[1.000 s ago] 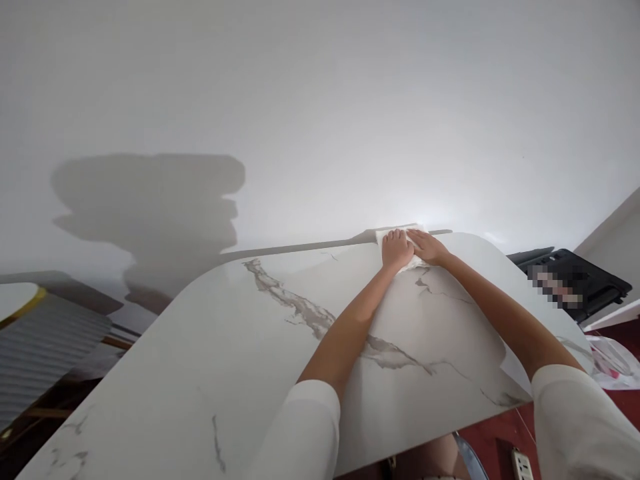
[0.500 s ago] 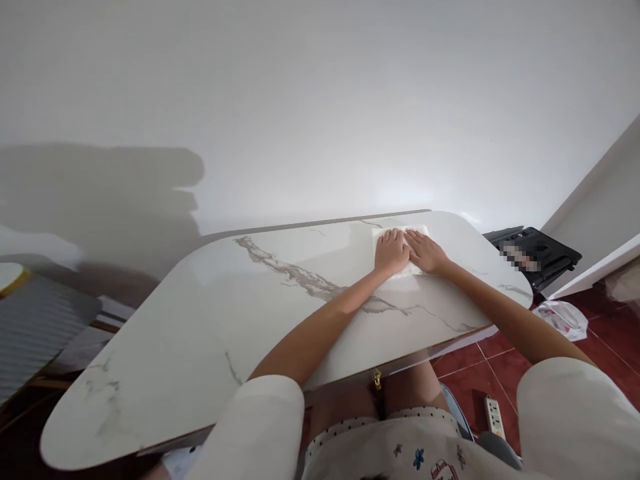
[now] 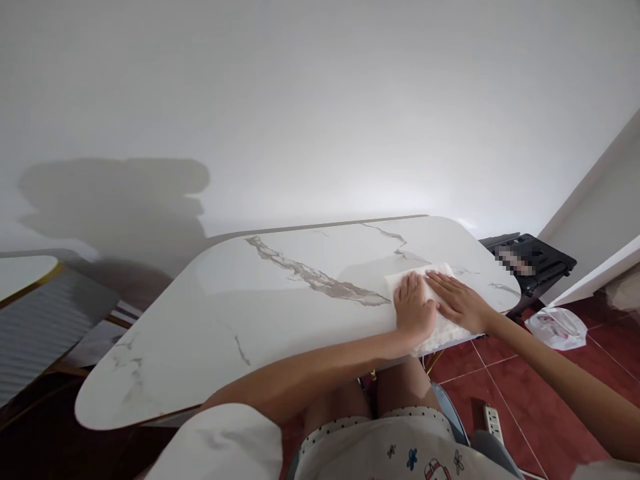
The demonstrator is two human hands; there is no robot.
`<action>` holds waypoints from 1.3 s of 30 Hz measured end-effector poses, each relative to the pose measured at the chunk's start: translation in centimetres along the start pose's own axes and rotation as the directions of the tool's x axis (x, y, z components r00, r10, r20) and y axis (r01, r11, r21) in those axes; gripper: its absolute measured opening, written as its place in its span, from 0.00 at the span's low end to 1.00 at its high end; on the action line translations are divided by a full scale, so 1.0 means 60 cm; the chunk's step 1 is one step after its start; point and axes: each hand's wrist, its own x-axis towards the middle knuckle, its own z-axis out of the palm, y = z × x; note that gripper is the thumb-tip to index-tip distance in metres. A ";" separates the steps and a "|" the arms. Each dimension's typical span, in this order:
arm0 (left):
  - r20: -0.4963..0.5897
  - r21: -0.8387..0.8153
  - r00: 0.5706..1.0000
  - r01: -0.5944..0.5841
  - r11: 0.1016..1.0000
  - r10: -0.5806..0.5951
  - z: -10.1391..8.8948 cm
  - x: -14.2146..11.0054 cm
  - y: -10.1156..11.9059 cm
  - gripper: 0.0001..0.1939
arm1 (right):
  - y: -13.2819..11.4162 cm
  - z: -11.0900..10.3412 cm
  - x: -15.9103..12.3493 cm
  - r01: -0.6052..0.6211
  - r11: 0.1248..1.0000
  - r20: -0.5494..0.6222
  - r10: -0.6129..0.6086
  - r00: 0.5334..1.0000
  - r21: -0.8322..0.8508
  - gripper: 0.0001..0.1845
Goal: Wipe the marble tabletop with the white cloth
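Observation:
A thin white cloth (image 3: 440, 325) lies spread on the white marble-patterned table (image 3: 290, 320), close to its front edge on the right side. My left hand (image 3: 414, 308) presses on the cloth's left part, palm down, with the fingers lying flat and close together. Beside it, my right hand (image 3: 460, 303) rests flat on the cloth's right part, fingers stretched toward the upper left. The two hands nearly touch at the thumbs. Part of the cloth is covered by them, and its near edge reaches the table's rim.
A plain wall (image 3: 320, 120) stands behind the table. To the right are a black suitcase (image 3: 537, 260), a white plastic bag (image 3: 557, 328) and a power strip (image 3: 493, 423) on the red tiled floor (image 3: 515, 380). At left stands a ribbed grey cabinet (image 3: 65, 327) with a gold edge.
Both hands have slid the cloth from the table's far edge by the wall back toward me, to the front edge. My elbows have bent, and the view has tilted down.

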 end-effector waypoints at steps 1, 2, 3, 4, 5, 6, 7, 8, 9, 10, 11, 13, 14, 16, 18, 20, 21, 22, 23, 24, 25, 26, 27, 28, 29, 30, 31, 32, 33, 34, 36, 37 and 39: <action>0.005 -0.015 1.000 0.002 1.000 -0.002 0.008 0.002 0.011 0.33 | 0.012 -0.004 -0.008 0.006 1.000 0.012 -0.006 1.000 0.012 0.33; 0.009 -0.030 1.000 0.002 1.000 -0.002 0.015 0.007 0.021 0.34 | 0.026 -0.007 -0.013 0.008 1.000 0.022 -0.008 1.000 0.020 0.33; 0.013 -0.043 1.000 0.003 0.999 -0.003 0.022 0.014 0.031 0.33 | 0.042 -0.009 -0.017 0.005 1.000 0.029 -0.006 1.000 0.025 0.33; 0.015 -0.051 1.000 0.004 0.999 -0.003 0.027 0.023 0.040 0.33 | 0.058 -0.010 -0.018 0.000 1.000 0.034 -0.001 0.999 0.025 0.33; 0.014 -0.054 1.000 0.003 0.999 -0.003 0.032 0.034 0.048 0.32 | 0.075 -0.010 -0.016 -0.005 1.000 0.036 0.005 0.999 0.022 0.33; 0.010 -0.052 1.000 0.001 0.999 0.000 0.036 0.046 0.055 0.32 | 0.092 -0.010 -0.012 -0.011 1.000 0.036 0.010 0.999 0.015 0.33; 0.001 -0.046 1.000 -0.006 0.999 0.006 0.039 0.060 0.060 0.31 | 0.109 -0.010 -0.006 -0.015 1.000 0.039 0.015 0.999 0.008 0.33; -0.013 -0.036 1.000 -0.014 0.999 0.014 0.041 0.075 0.063 0.30 | 0.126 -0.009 0.003 -0.020 1.000 0.044 0.020 0.999 0.001 0.33; -0.029 -0.024 0.999 -0.024 0.999 0.023 0.044 0.092 0.064 0.30 | 0.142 -0.007 0.014 -0.028 1.000 0.052 0.028 0.998 -0.006 0.33; -0.047 -0.009 0.998 -0.038 0.999 0.038 0.045 0.109 0.063 0.29 | 0.157 -0.006 0.027 -0.041 0.999 0.060 0.042 0.997 -0.013 0.32; -0.067 0.012 0.996 -0.059 0.998 0.059 0.046 0.127 0.061 0.28 | 0.172 -0.004 0.042 -0.058 0.998 0.068 0.060 0.996 -0.021 0.32; -0.110 0.069 0.987 -0.112 0.991 0.119 0.047 0.164 0.052 0.27 | 0.198 0.003 0.076 -0.103 0.994 0.070 0.106 0.992 -0.043 0.32; -0.128 0.099 0.981 -0.136 0.986 0.148 0.046 0.183 0.046 0.27 | 0.209 0.007 0.094 -0.127 0.990 0.065 0.130 0.989 -0.054 0.32; -0.152 0.146 0.972 -0.159 0.976 0.181 0.043 0.220 0.032 0.26 | 0.226 0.015 0.131 -0.167 0.983 0.051 0.171 0.984 -0.072 0.32; -0.168 0.165 0.970 -0.147 0.975 0.175 0.039 0.256 0.019 0.26 | 0.239 0.024 0.168 -0.189 0.979 0.042 0.192 0.980 -0.077 0.32; -0.180 0.165 0.970 -0.133 0.977 0.162 0.033 0.288 0.006 0.25 | 0.249 0.030 0.201 -0.191 0.979 0.031 0.193 0.981 -0.072 0.32; -0.184 0.162 0.971 -0.126 0.979 0.155 0.030 0.303 0.000 0.25 | 0.254 0.032 0.217 -0.189 0.980 0.025 0.191 0.981 -0.066 0.31; -0.186 0.159 0.971 -0.121 0.980 0.150 0.027 0.318 -0.006 0.25 | 0.259 0.035 0.232 -0.188 0.980 0.019 0.189 0.982 -0.058 0.31; -0.189 0.157 0.971 -0.119 0.980 0.148 0.024 0.331 -0.012 0.24 | 0.265 0.037 0.246 -0.188 0.981 0.013 0.188 0.982 -0.051 0.31; -0.193 0.158 0.970 -0.118 0.980 0.148 0.022 0.345 -0.017 0.24 | 0.271 0.039 0.259 -0.189 0.981 0.007 0.189 0.982 -0.043 0.31; -0.198 0.162 0.969 -0.119 0.980 0.150 0.020 0.358 -0.023 0.24 | 0.278 0.041 0.271 -0.190 0.981 0.004 0.191 0.982 -0.037 0.31; -0.207 0.168 0.966 -0.122 0.978 0.156 0.018 0.370 -0.027 0.24 | 0.285 0.043 0.283 -0.193 0.981 0.002 0.193 0.981 -0.031 0.30; -0.214 0.177 0.963 -0.126 0.976 0.163 0.017 0.383 -0.032 0.24 | 0.293 0.045 0.294 -0.194 0.981 0.000 0.194 0.981 -0.025 0.30; -0.219 0.185 0.961 -0.130 0.974 0.170 0.016 0.394 -0.035 0.24 | 0.301 0.047 0.303 -0.194 0.981 -0.002 0.194 0.981 -0.020 0.30; -0.221 0.192 0.959 -0.135 0.972 0.176 0.015 0.406 -0.038 0.24 | 0.310 0.049 0.312 -0.193 0.981 -0.002 0.193 0.981 -0.015 0.30; -0.221 0.198 0.959 -0.137 0.971 0.180 0.016 0.417 -0.039 0.24 | 0.318 0.050 0.319 -0.195 0.981 0.000 0.195 0.981 -0.012 0.31; -0.220 0.204 0.958 -0.137 0.969 0.182 0.016 0.427 -0.039 0.24 | 0.327 0.050 0.325 -0.199 0.980 0.003 0.199 0.980 -0.010 0.31; -0.220 0.209 0.958 -0.138 0.968 0.185 0.017 0.437 -0.037 0.24 | 0.336 0.050 0.330 -0.206 0.978 0.006 0.206 0.979 -0.011 0.31; -0.220 0.214 0.957 -0.143 0.966 0.190 0.019 0.446 -0.035 0.24 | 0.345 0.049 0.333 -0.215 0.976 0.011 0.215 0.976 -0.013 0.31; -0.221 0.218 0.955 -0.149 0.964 0.198 0.021 0.454 -0.031 0.24 | 0.354 0.047 0.335 -0.226 0.974 0.014 0.226 0.974 -0.016 0.32; -0.215 0.221 0.953 -0.166 0.961 0.214 0.026 0.469 -0.022 0.24 | 0.370 0.044 0.334 -0.246 0.969 0.013 0.247 0.969 -0.021 0.32; -0.208 0.219 0.953 -0.175 0.960 0.221 0.029 0.475 -0.017 0.24 | 0.377 0.042 0.331 -0.253 0.967 0.008 0.253 0.967 -0.022 0.32; -0.188 0.215 0.954 -0.190 0.958 0.232 0.037 0.483 -0.008 0.24 | 0.388 0.039 0.322 -0.266 0.964 -0.008 0.266 0.964 -0.024 0.32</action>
